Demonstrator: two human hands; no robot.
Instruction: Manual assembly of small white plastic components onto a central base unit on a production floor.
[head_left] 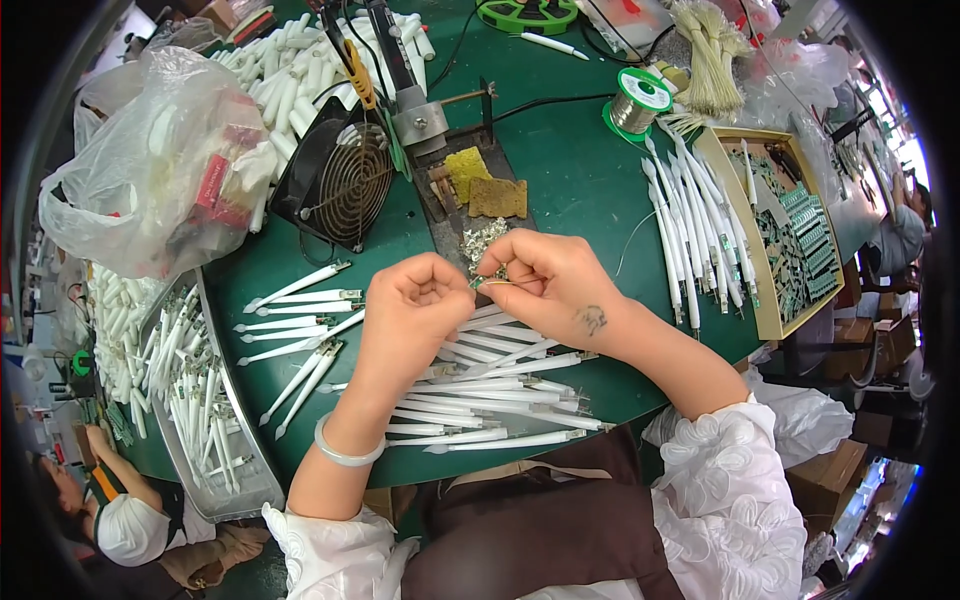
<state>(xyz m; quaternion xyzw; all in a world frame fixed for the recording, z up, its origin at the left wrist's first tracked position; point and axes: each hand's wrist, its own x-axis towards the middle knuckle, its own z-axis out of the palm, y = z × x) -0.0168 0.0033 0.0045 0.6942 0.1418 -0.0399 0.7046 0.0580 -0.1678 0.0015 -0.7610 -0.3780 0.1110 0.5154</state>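
Note:
My left hand (pixel 418 308) and my right hand (pixel 545 283) meet fingertip to fingertip over the middle of the green table. Both are closed in a pinch. A tiny greenish and yellowish thin piece (pixel 488 283) shows between the fingertips; what it is cannot be made out. Right behind the fingers lies a pile of small silvery metal parts (pixel 484 240). Under and in front of my hands, white pen-like tubes (pixel 480 395) with pointed tips and small fittings at the other end lie in a loose heap. More such tubes (pixel 300 320) are spread out left of my left wrist.
Behind the parts are yellow-brown sponges (pixel 497 197), a black fan (pixel 352 180) and a clamp stand (pixel 417 120). A solder spool (pixel 638 105) stands back right, near a row of white tubes (pixel 693 225) and a box of circuit boards (pixel 770 297). Left are a metal tray (pixel 255 455) and a plastic bag (pixel 130 190).

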